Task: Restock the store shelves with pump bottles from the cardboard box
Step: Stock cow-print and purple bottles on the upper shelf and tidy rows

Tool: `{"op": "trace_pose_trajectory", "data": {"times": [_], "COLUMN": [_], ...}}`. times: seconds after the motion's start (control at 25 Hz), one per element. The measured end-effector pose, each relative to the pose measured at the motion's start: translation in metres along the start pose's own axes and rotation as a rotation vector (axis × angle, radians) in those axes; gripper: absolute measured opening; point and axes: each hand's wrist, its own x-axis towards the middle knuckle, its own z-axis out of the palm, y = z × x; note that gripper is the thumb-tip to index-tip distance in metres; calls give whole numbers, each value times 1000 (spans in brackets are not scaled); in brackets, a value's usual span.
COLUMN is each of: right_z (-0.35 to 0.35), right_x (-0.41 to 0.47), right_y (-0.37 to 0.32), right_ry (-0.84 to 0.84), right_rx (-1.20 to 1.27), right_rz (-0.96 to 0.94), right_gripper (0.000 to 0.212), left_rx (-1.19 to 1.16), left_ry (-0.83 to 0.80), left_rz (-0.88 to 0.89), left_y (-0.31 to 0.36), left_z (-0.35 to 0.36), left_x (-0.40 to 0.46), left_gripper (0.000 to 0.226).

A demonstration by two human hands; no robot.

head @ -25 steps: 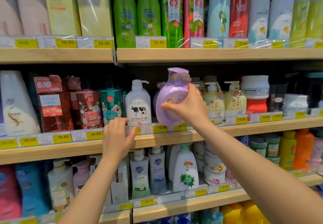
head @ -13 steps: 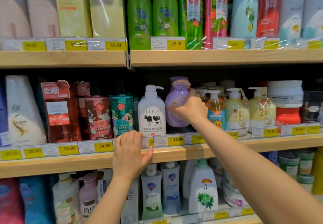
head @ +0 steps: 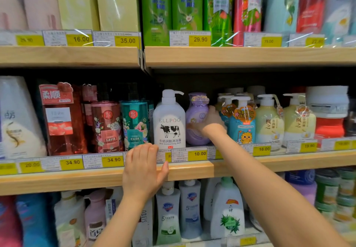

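A lilac pump bottle (head: 196, 112) stands upright on the middle shelf (head: 240, 164), between a white ELLPOO bottle (head: 169, 119) with a cow on it and a blue child's bottle (head: 242, 123). My right hand (head: 209, 120) reaches deep into the shelf and grips the lilac bottle's right side and front. My left hand (head: 143, 169) rests flat on the shelf's front edge over the price tags, fingers straight and holding nothing. No cardboard box is in view.
Bottles stand tightly packed on all three shelves: green and red ones (head: 186, 4) on top, white and blue pump bottles (head: 190, 208) below. Pale yellow pump bottles (head: 269, 119) and a white-and-red jar (head: 327, 115) stand at the right. Yellow price tags (head: 197, 153) line the shelf edges.
My right hand has pushed the lilac bottle from in front of the shelf into the gap beside the ELLPOO bottle and set it upright. My left hand stayed on the shelf edge.
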Motion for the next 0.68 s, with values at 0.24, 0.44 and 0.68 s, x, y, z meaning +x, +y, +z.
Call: {"op": "trace_pose_trajectory", "data": {"times": [0.24,0.44,0.68], "right_z": [4,6,2], "right_x": [7,10,4], "right_y": [3,5,5], "right_ry": [-10,-2,-23], "right_rx": [53,135,79], "right_rz": [-36,-55,-50], "right_gripper": [103,103,113], "left_rx": [7,-1,13], "left_ry": [-5,-3,5], "left_rz": [-2,-3,19], "left_y": [1,1,0], "left_z": [-2,-2,-1], "left_x": [1,0,0], "left_gripper": [43,42,42]}}
